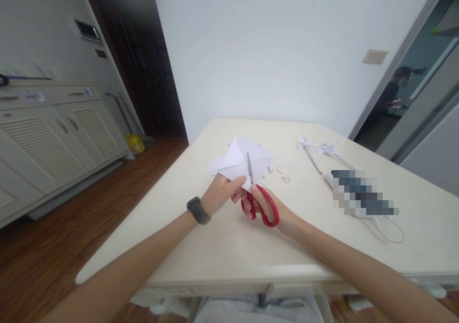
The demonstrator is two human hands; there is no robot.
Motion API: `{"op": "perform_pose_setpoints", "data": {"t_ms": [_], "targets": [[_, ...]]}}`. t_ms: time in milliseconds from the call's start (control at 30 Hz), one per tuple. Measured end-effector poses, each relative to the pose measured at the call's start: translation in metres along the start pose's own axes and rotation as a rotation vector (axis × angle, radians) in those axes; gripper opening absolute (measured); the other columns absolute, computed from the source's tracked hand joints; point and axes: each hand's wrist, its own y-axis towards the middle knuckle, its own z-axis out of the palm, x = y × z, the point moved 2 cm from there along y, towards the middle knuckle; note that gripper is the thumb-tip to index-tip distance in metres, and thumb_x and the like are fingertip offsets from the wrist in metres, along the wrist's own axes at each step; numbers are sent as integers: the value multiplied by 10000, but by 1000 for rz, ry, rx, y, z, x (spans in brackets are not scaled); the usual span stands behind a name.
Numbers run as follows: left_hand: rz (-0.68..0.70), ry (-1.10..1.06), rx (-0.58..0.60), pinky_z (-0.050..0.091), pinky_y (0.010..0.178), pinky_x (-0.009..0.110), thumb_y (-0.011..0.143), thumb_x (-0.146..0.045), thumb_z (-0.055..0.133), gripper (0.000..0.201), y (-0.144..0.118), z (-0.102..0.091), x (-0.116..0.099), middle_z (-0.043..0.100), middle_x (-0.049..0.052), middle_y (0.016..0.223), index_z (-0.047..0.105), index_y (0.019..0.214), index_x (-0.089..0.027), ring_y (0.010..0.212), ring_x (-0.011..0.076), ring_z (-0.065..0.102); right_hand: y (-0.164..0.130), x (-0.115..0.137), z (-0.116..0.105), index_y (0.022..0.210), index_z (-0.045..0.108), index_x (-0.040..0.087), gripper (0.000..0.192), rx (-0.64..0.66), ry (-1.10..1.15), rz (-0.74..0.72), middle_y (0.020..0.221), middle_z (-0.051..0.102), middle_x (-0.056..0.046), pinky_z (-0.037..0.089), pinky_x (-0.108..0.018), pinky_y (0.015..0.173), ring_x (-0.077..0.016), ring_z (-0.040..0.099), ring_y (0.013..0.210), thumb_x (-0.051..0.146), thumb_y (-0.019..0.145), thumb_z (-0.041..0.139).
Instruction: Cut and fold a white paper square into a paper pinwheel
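The person is wearing a dark wristband point(198, 210) with a smooth rounded face on the left wrist, at nine o'clock from the left hand point(222, 191). Both forearms are showing bare, no sleeves. The right hand point(276, 210) is wearing nothing.

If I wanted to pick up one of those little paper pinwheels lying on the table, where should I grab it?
Probably by the stick. The nearer pinwheel lies flat on the table, its thin white stick pointing toward the person and its folded paper head at the far end. Pinching mid-stick from above spares the flimsy head.
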Motion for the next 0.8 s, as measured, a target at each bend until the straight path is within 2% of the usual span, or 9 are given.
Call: {"op": "perform_pose_setpoints", "data": {"t_ms": [333, 467, 600, 800], "targets": [[3, 8, -1, 327, 475, 230, 853, -213, 400, 420, 0, 0, 0, 405, -50, 377, 366, 436, -177, 396, 69, 386, 0, 1, 0, 679, 448, 179, 424, -26, -18, -5, 550, 476, 15, 350, -264, 553, -102, 418, 503, 524, 901, 340], [12, -15, 14, 327, 474, 231, 849, -210, 406, 425, 0, 1, 0, 396, -52, 372, 360, 427, -180, 393, 70, 388, 0, 2, 0, 687, 488, 169, 459, -5, -16, -10, 588, 482, 3, 342, -264, 559, -107, 434, 534, 540, 899, 320], [24, -24, 17, 329, 475, 234, 839, -190, 406, 417, 0, 1, -2, 392, -55, 371, 355, 426, -183, 395, 72, 395, -1, 4, 1, 654, 464, 162, 483, -16, -28, 22, 647, 497, -13, 333, -260, 550, -105, 452, 553, 562, 888, 326], [32, -50, 27, 340, 483, 235, 831, -171, 400, 407, 0, 1, -1, 357, -64, 372, 335, 430, -185, 392, 72, 402, -2, 4, -1, 680, 477, 158, 478, -22, -36, 31, 637, 490, -7, 309, -246, 517, -99, 450, 539, 569, 881, 339]]}}
